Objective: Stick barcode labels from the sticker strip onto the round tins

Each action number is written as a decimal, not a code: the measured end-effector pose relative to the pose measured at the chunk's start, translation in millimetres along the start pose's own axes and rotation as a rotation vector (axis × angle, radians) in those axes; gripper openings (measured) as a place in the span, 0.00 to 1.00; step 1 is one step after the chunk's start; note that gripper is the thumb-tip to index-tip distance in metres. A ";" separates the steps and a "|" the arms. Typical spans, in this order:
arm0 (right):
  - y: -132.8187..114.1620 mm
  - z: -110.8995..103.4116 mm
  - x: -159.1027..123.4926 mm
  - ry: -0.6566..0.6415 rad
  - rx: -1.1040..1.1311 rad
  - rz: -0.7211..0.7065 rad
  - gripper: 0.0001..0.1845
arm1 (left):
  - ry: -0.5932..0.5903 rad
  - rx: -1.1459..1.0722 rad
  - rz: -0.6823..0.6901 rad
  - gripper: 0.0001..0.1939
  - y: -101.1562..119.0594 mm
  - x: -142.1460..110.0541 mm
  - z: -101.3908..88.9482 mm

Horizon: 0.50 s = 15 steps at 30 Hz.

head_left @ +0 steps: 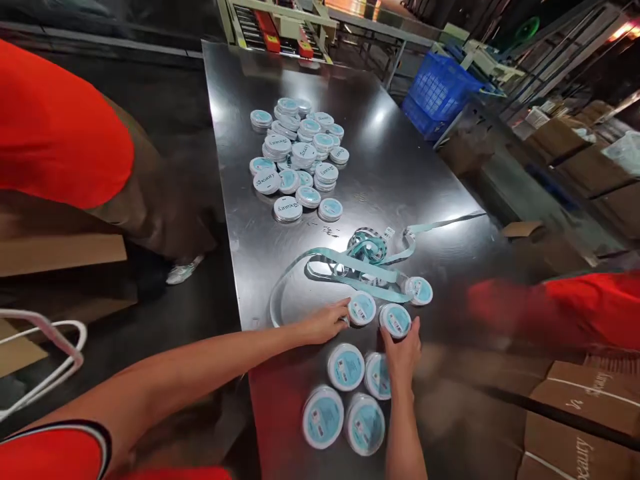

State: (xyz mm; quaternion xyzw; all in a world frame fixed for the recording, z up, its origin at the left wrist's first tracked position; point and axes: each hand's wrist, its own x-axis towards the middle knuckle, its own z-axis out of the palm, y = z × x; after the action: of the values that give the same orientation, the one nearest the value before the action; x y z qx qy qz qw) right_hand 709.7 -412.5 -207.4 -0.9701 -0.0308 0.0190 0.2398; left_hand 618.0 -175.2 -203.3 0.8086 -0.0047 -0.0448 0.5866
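Observation:
My left hand (327,322) reaches across the steel table (400,167) and its fingers close on the edge of a round tin with a light blue lid (362,307). My right hand (403,349) grips a second blue-lidded tin (395,320) just beside it. Several more such tins (345,367) lie near the table's front edge below my hands, and one more tin (419,291) sits to the right. A tangled strip of pale blue label tape (367,257) lies just beyond the held tins.
A heap of white-lidded tins (297,157) lies further up the table. A person in orange stands at the left (60,127); another orange sleeve (550,307) reaches in from the right. Cardboard boxes (580,427) and a blue crate (440,90) stand on the right.

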 end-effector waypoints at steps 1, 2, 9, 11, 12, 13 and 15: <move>8.7 -6.0 2.1 0.015 0.012 0.003 0.58 | -0.018 -0.011 -0.017 0.07 3.1 2.9 3.2; 18.6 -12.8 5.3 0.041 0.016 0.014 0.59 | -0.030 -0.024 -0.030 0.07 6.3 6.0 6.0; 74.2 -50.4 34.5 0.129 -0.100 0.098 0.60 | -0.032 -0.137 -0.018 0.08 28.7 23.8 19.2; 66.4 -47.9 31.7 0.175 -0.132 0.011 0.58 | -0.030 -0.152 -0.035 0.09 31.8 26.4 22.3; 57.5 -43.1 27.8 0.195 -0.116 -0.069 0.57 | -0.029 -0.158 -0.038 0.09 32.3 27.4 24.0; 46.0 -35.9 22.9 0.192 -0.079 -0.162 0.55 | -0.027 -0.167 -0.035 0.09 32.1 28.2 25.8; 19.2 -15.3 12.6 0.091 0.027 -0.360 0.50 | -0.026 -0.194 -0.023 0.08 29.9 29.4 29.0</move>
State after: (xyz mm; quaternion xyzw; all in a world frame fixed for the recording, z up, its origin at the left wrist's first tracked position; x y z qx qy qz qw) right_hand 724.1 -435.7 -203.1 -0.9455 -0.1925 -0.0678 0.2537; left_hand 646.3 -213.8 -185.8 0.7474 0.0016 -0.0622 0.6614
